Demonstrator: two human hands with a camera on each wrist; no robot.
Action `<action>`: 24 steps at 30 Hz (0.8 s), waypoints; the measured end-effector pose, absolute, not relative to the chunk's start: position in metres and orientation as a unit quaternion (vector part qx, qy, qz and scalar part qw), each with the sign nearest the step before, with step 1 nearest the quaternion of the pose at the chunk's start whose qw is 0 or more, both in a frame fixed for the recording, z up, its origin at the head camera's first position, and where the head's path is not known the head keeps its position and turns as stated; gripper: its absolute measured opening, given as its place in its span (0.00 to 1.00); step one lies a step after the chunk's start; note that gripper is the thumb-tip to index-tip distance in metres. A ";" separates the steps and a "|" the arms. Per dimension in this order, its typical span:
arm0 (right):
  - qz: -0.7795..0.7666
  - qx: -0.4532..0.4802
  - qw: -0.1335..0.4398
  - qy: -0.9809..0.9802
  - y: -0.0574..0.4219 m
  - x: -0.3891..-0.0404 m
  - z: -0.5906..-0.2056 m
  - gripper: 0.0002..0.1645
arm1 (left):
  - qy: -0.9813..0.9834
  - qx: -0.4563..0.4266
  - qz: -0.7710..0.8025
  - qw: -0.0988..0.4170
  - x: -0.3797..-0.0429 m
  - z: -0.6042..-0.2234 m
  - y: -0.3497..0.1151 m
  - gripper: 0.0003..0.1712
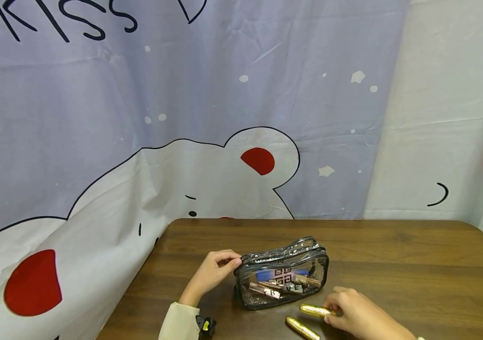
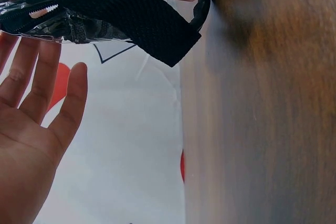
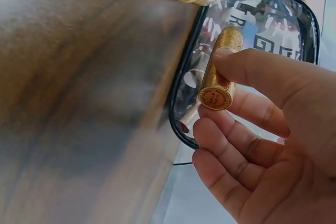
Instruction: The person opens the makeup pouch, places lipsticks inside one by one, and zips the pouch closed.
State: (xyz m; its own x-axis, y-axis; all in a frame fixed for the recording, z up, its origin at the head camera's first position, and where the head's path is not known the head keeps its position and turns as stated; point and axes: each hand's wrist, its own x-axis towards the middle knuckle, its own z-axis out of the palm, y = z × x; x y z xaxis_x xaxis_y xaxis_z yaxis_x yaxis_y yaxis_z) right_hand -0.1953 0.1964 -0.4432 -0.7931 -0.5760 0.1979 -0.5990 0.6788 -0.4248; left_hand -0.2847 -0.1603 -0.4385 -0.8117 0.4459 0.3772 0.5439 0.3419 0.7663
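Observation:
A clear pouch (image 1: pixel 263 257) with black trim stands on the table, zip on top. Inside lie several slim tubes and a blue item with a dark square pattern. My left hand (image 1: pixel 213 274) pinches its upper left end between thumb and fingers, beside the black webbing strap (image 2: pixel 121 11) in the left wrist view. My right hand (image 1: pixel 358 311) pinches a gold cosmetic tube (image 3: pixel 218 77) between thumb and fingers, in front of the pouch's right end. A second gold cosmetic tube (image 1: pixel 302 327) lies on the table just nearer to me.
The brown wooden table (image 1: pixel 416 278) stretches away to the right and back. Behind it hangs a cloth (image 1: pixel 224 94) printed with a white bear-like figure, which also drops down past the table's left edge. A dark wrist device (image 1: pixel 205 326) sits by the left sleeve.

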 end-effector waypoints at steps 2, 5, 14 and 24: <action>0.237 0.330 0.044 -0.913 0.196 -0.196 -0.442 0.05 | -0.817 -0.304 -0.487 0.051 -0.284 -0.438 -0.160 0.10; 0.229 0.342 0.075 -0.908 0.195 -0.196 -0.441 0.05 | -0.818 -0.301 -0.487 0.048 -0.284 -0.438 -0.161 0.10; 0.241 0.352 0.079 -0.901 0.192 -0.197 -0.431 0.06 | -0.818 -0.302 -0.487 0.045 -0.284 -0.437 -0.160 0.11; 0.234 0.358 0.086 -0.900 0.188 -0.199 -0.422 0.07 | -0.818 -0.303 -0.486 0.047 -0.284 -0.437 -0.160 0.10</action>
State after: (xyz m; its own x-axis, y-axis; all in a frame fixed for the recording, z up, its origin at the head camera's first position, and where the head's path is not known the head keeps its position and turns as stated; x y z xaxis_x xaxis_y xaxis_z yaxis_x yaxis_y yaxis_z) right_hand -0.1987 0.1884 -0.4222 -0.7284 -0.6047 0.3221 -0.6850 0.6333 -0.3603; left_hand -0.2836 -0.1601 -0.4374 -0.8125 0.4490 0.3718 0.5412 0.3437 0.7675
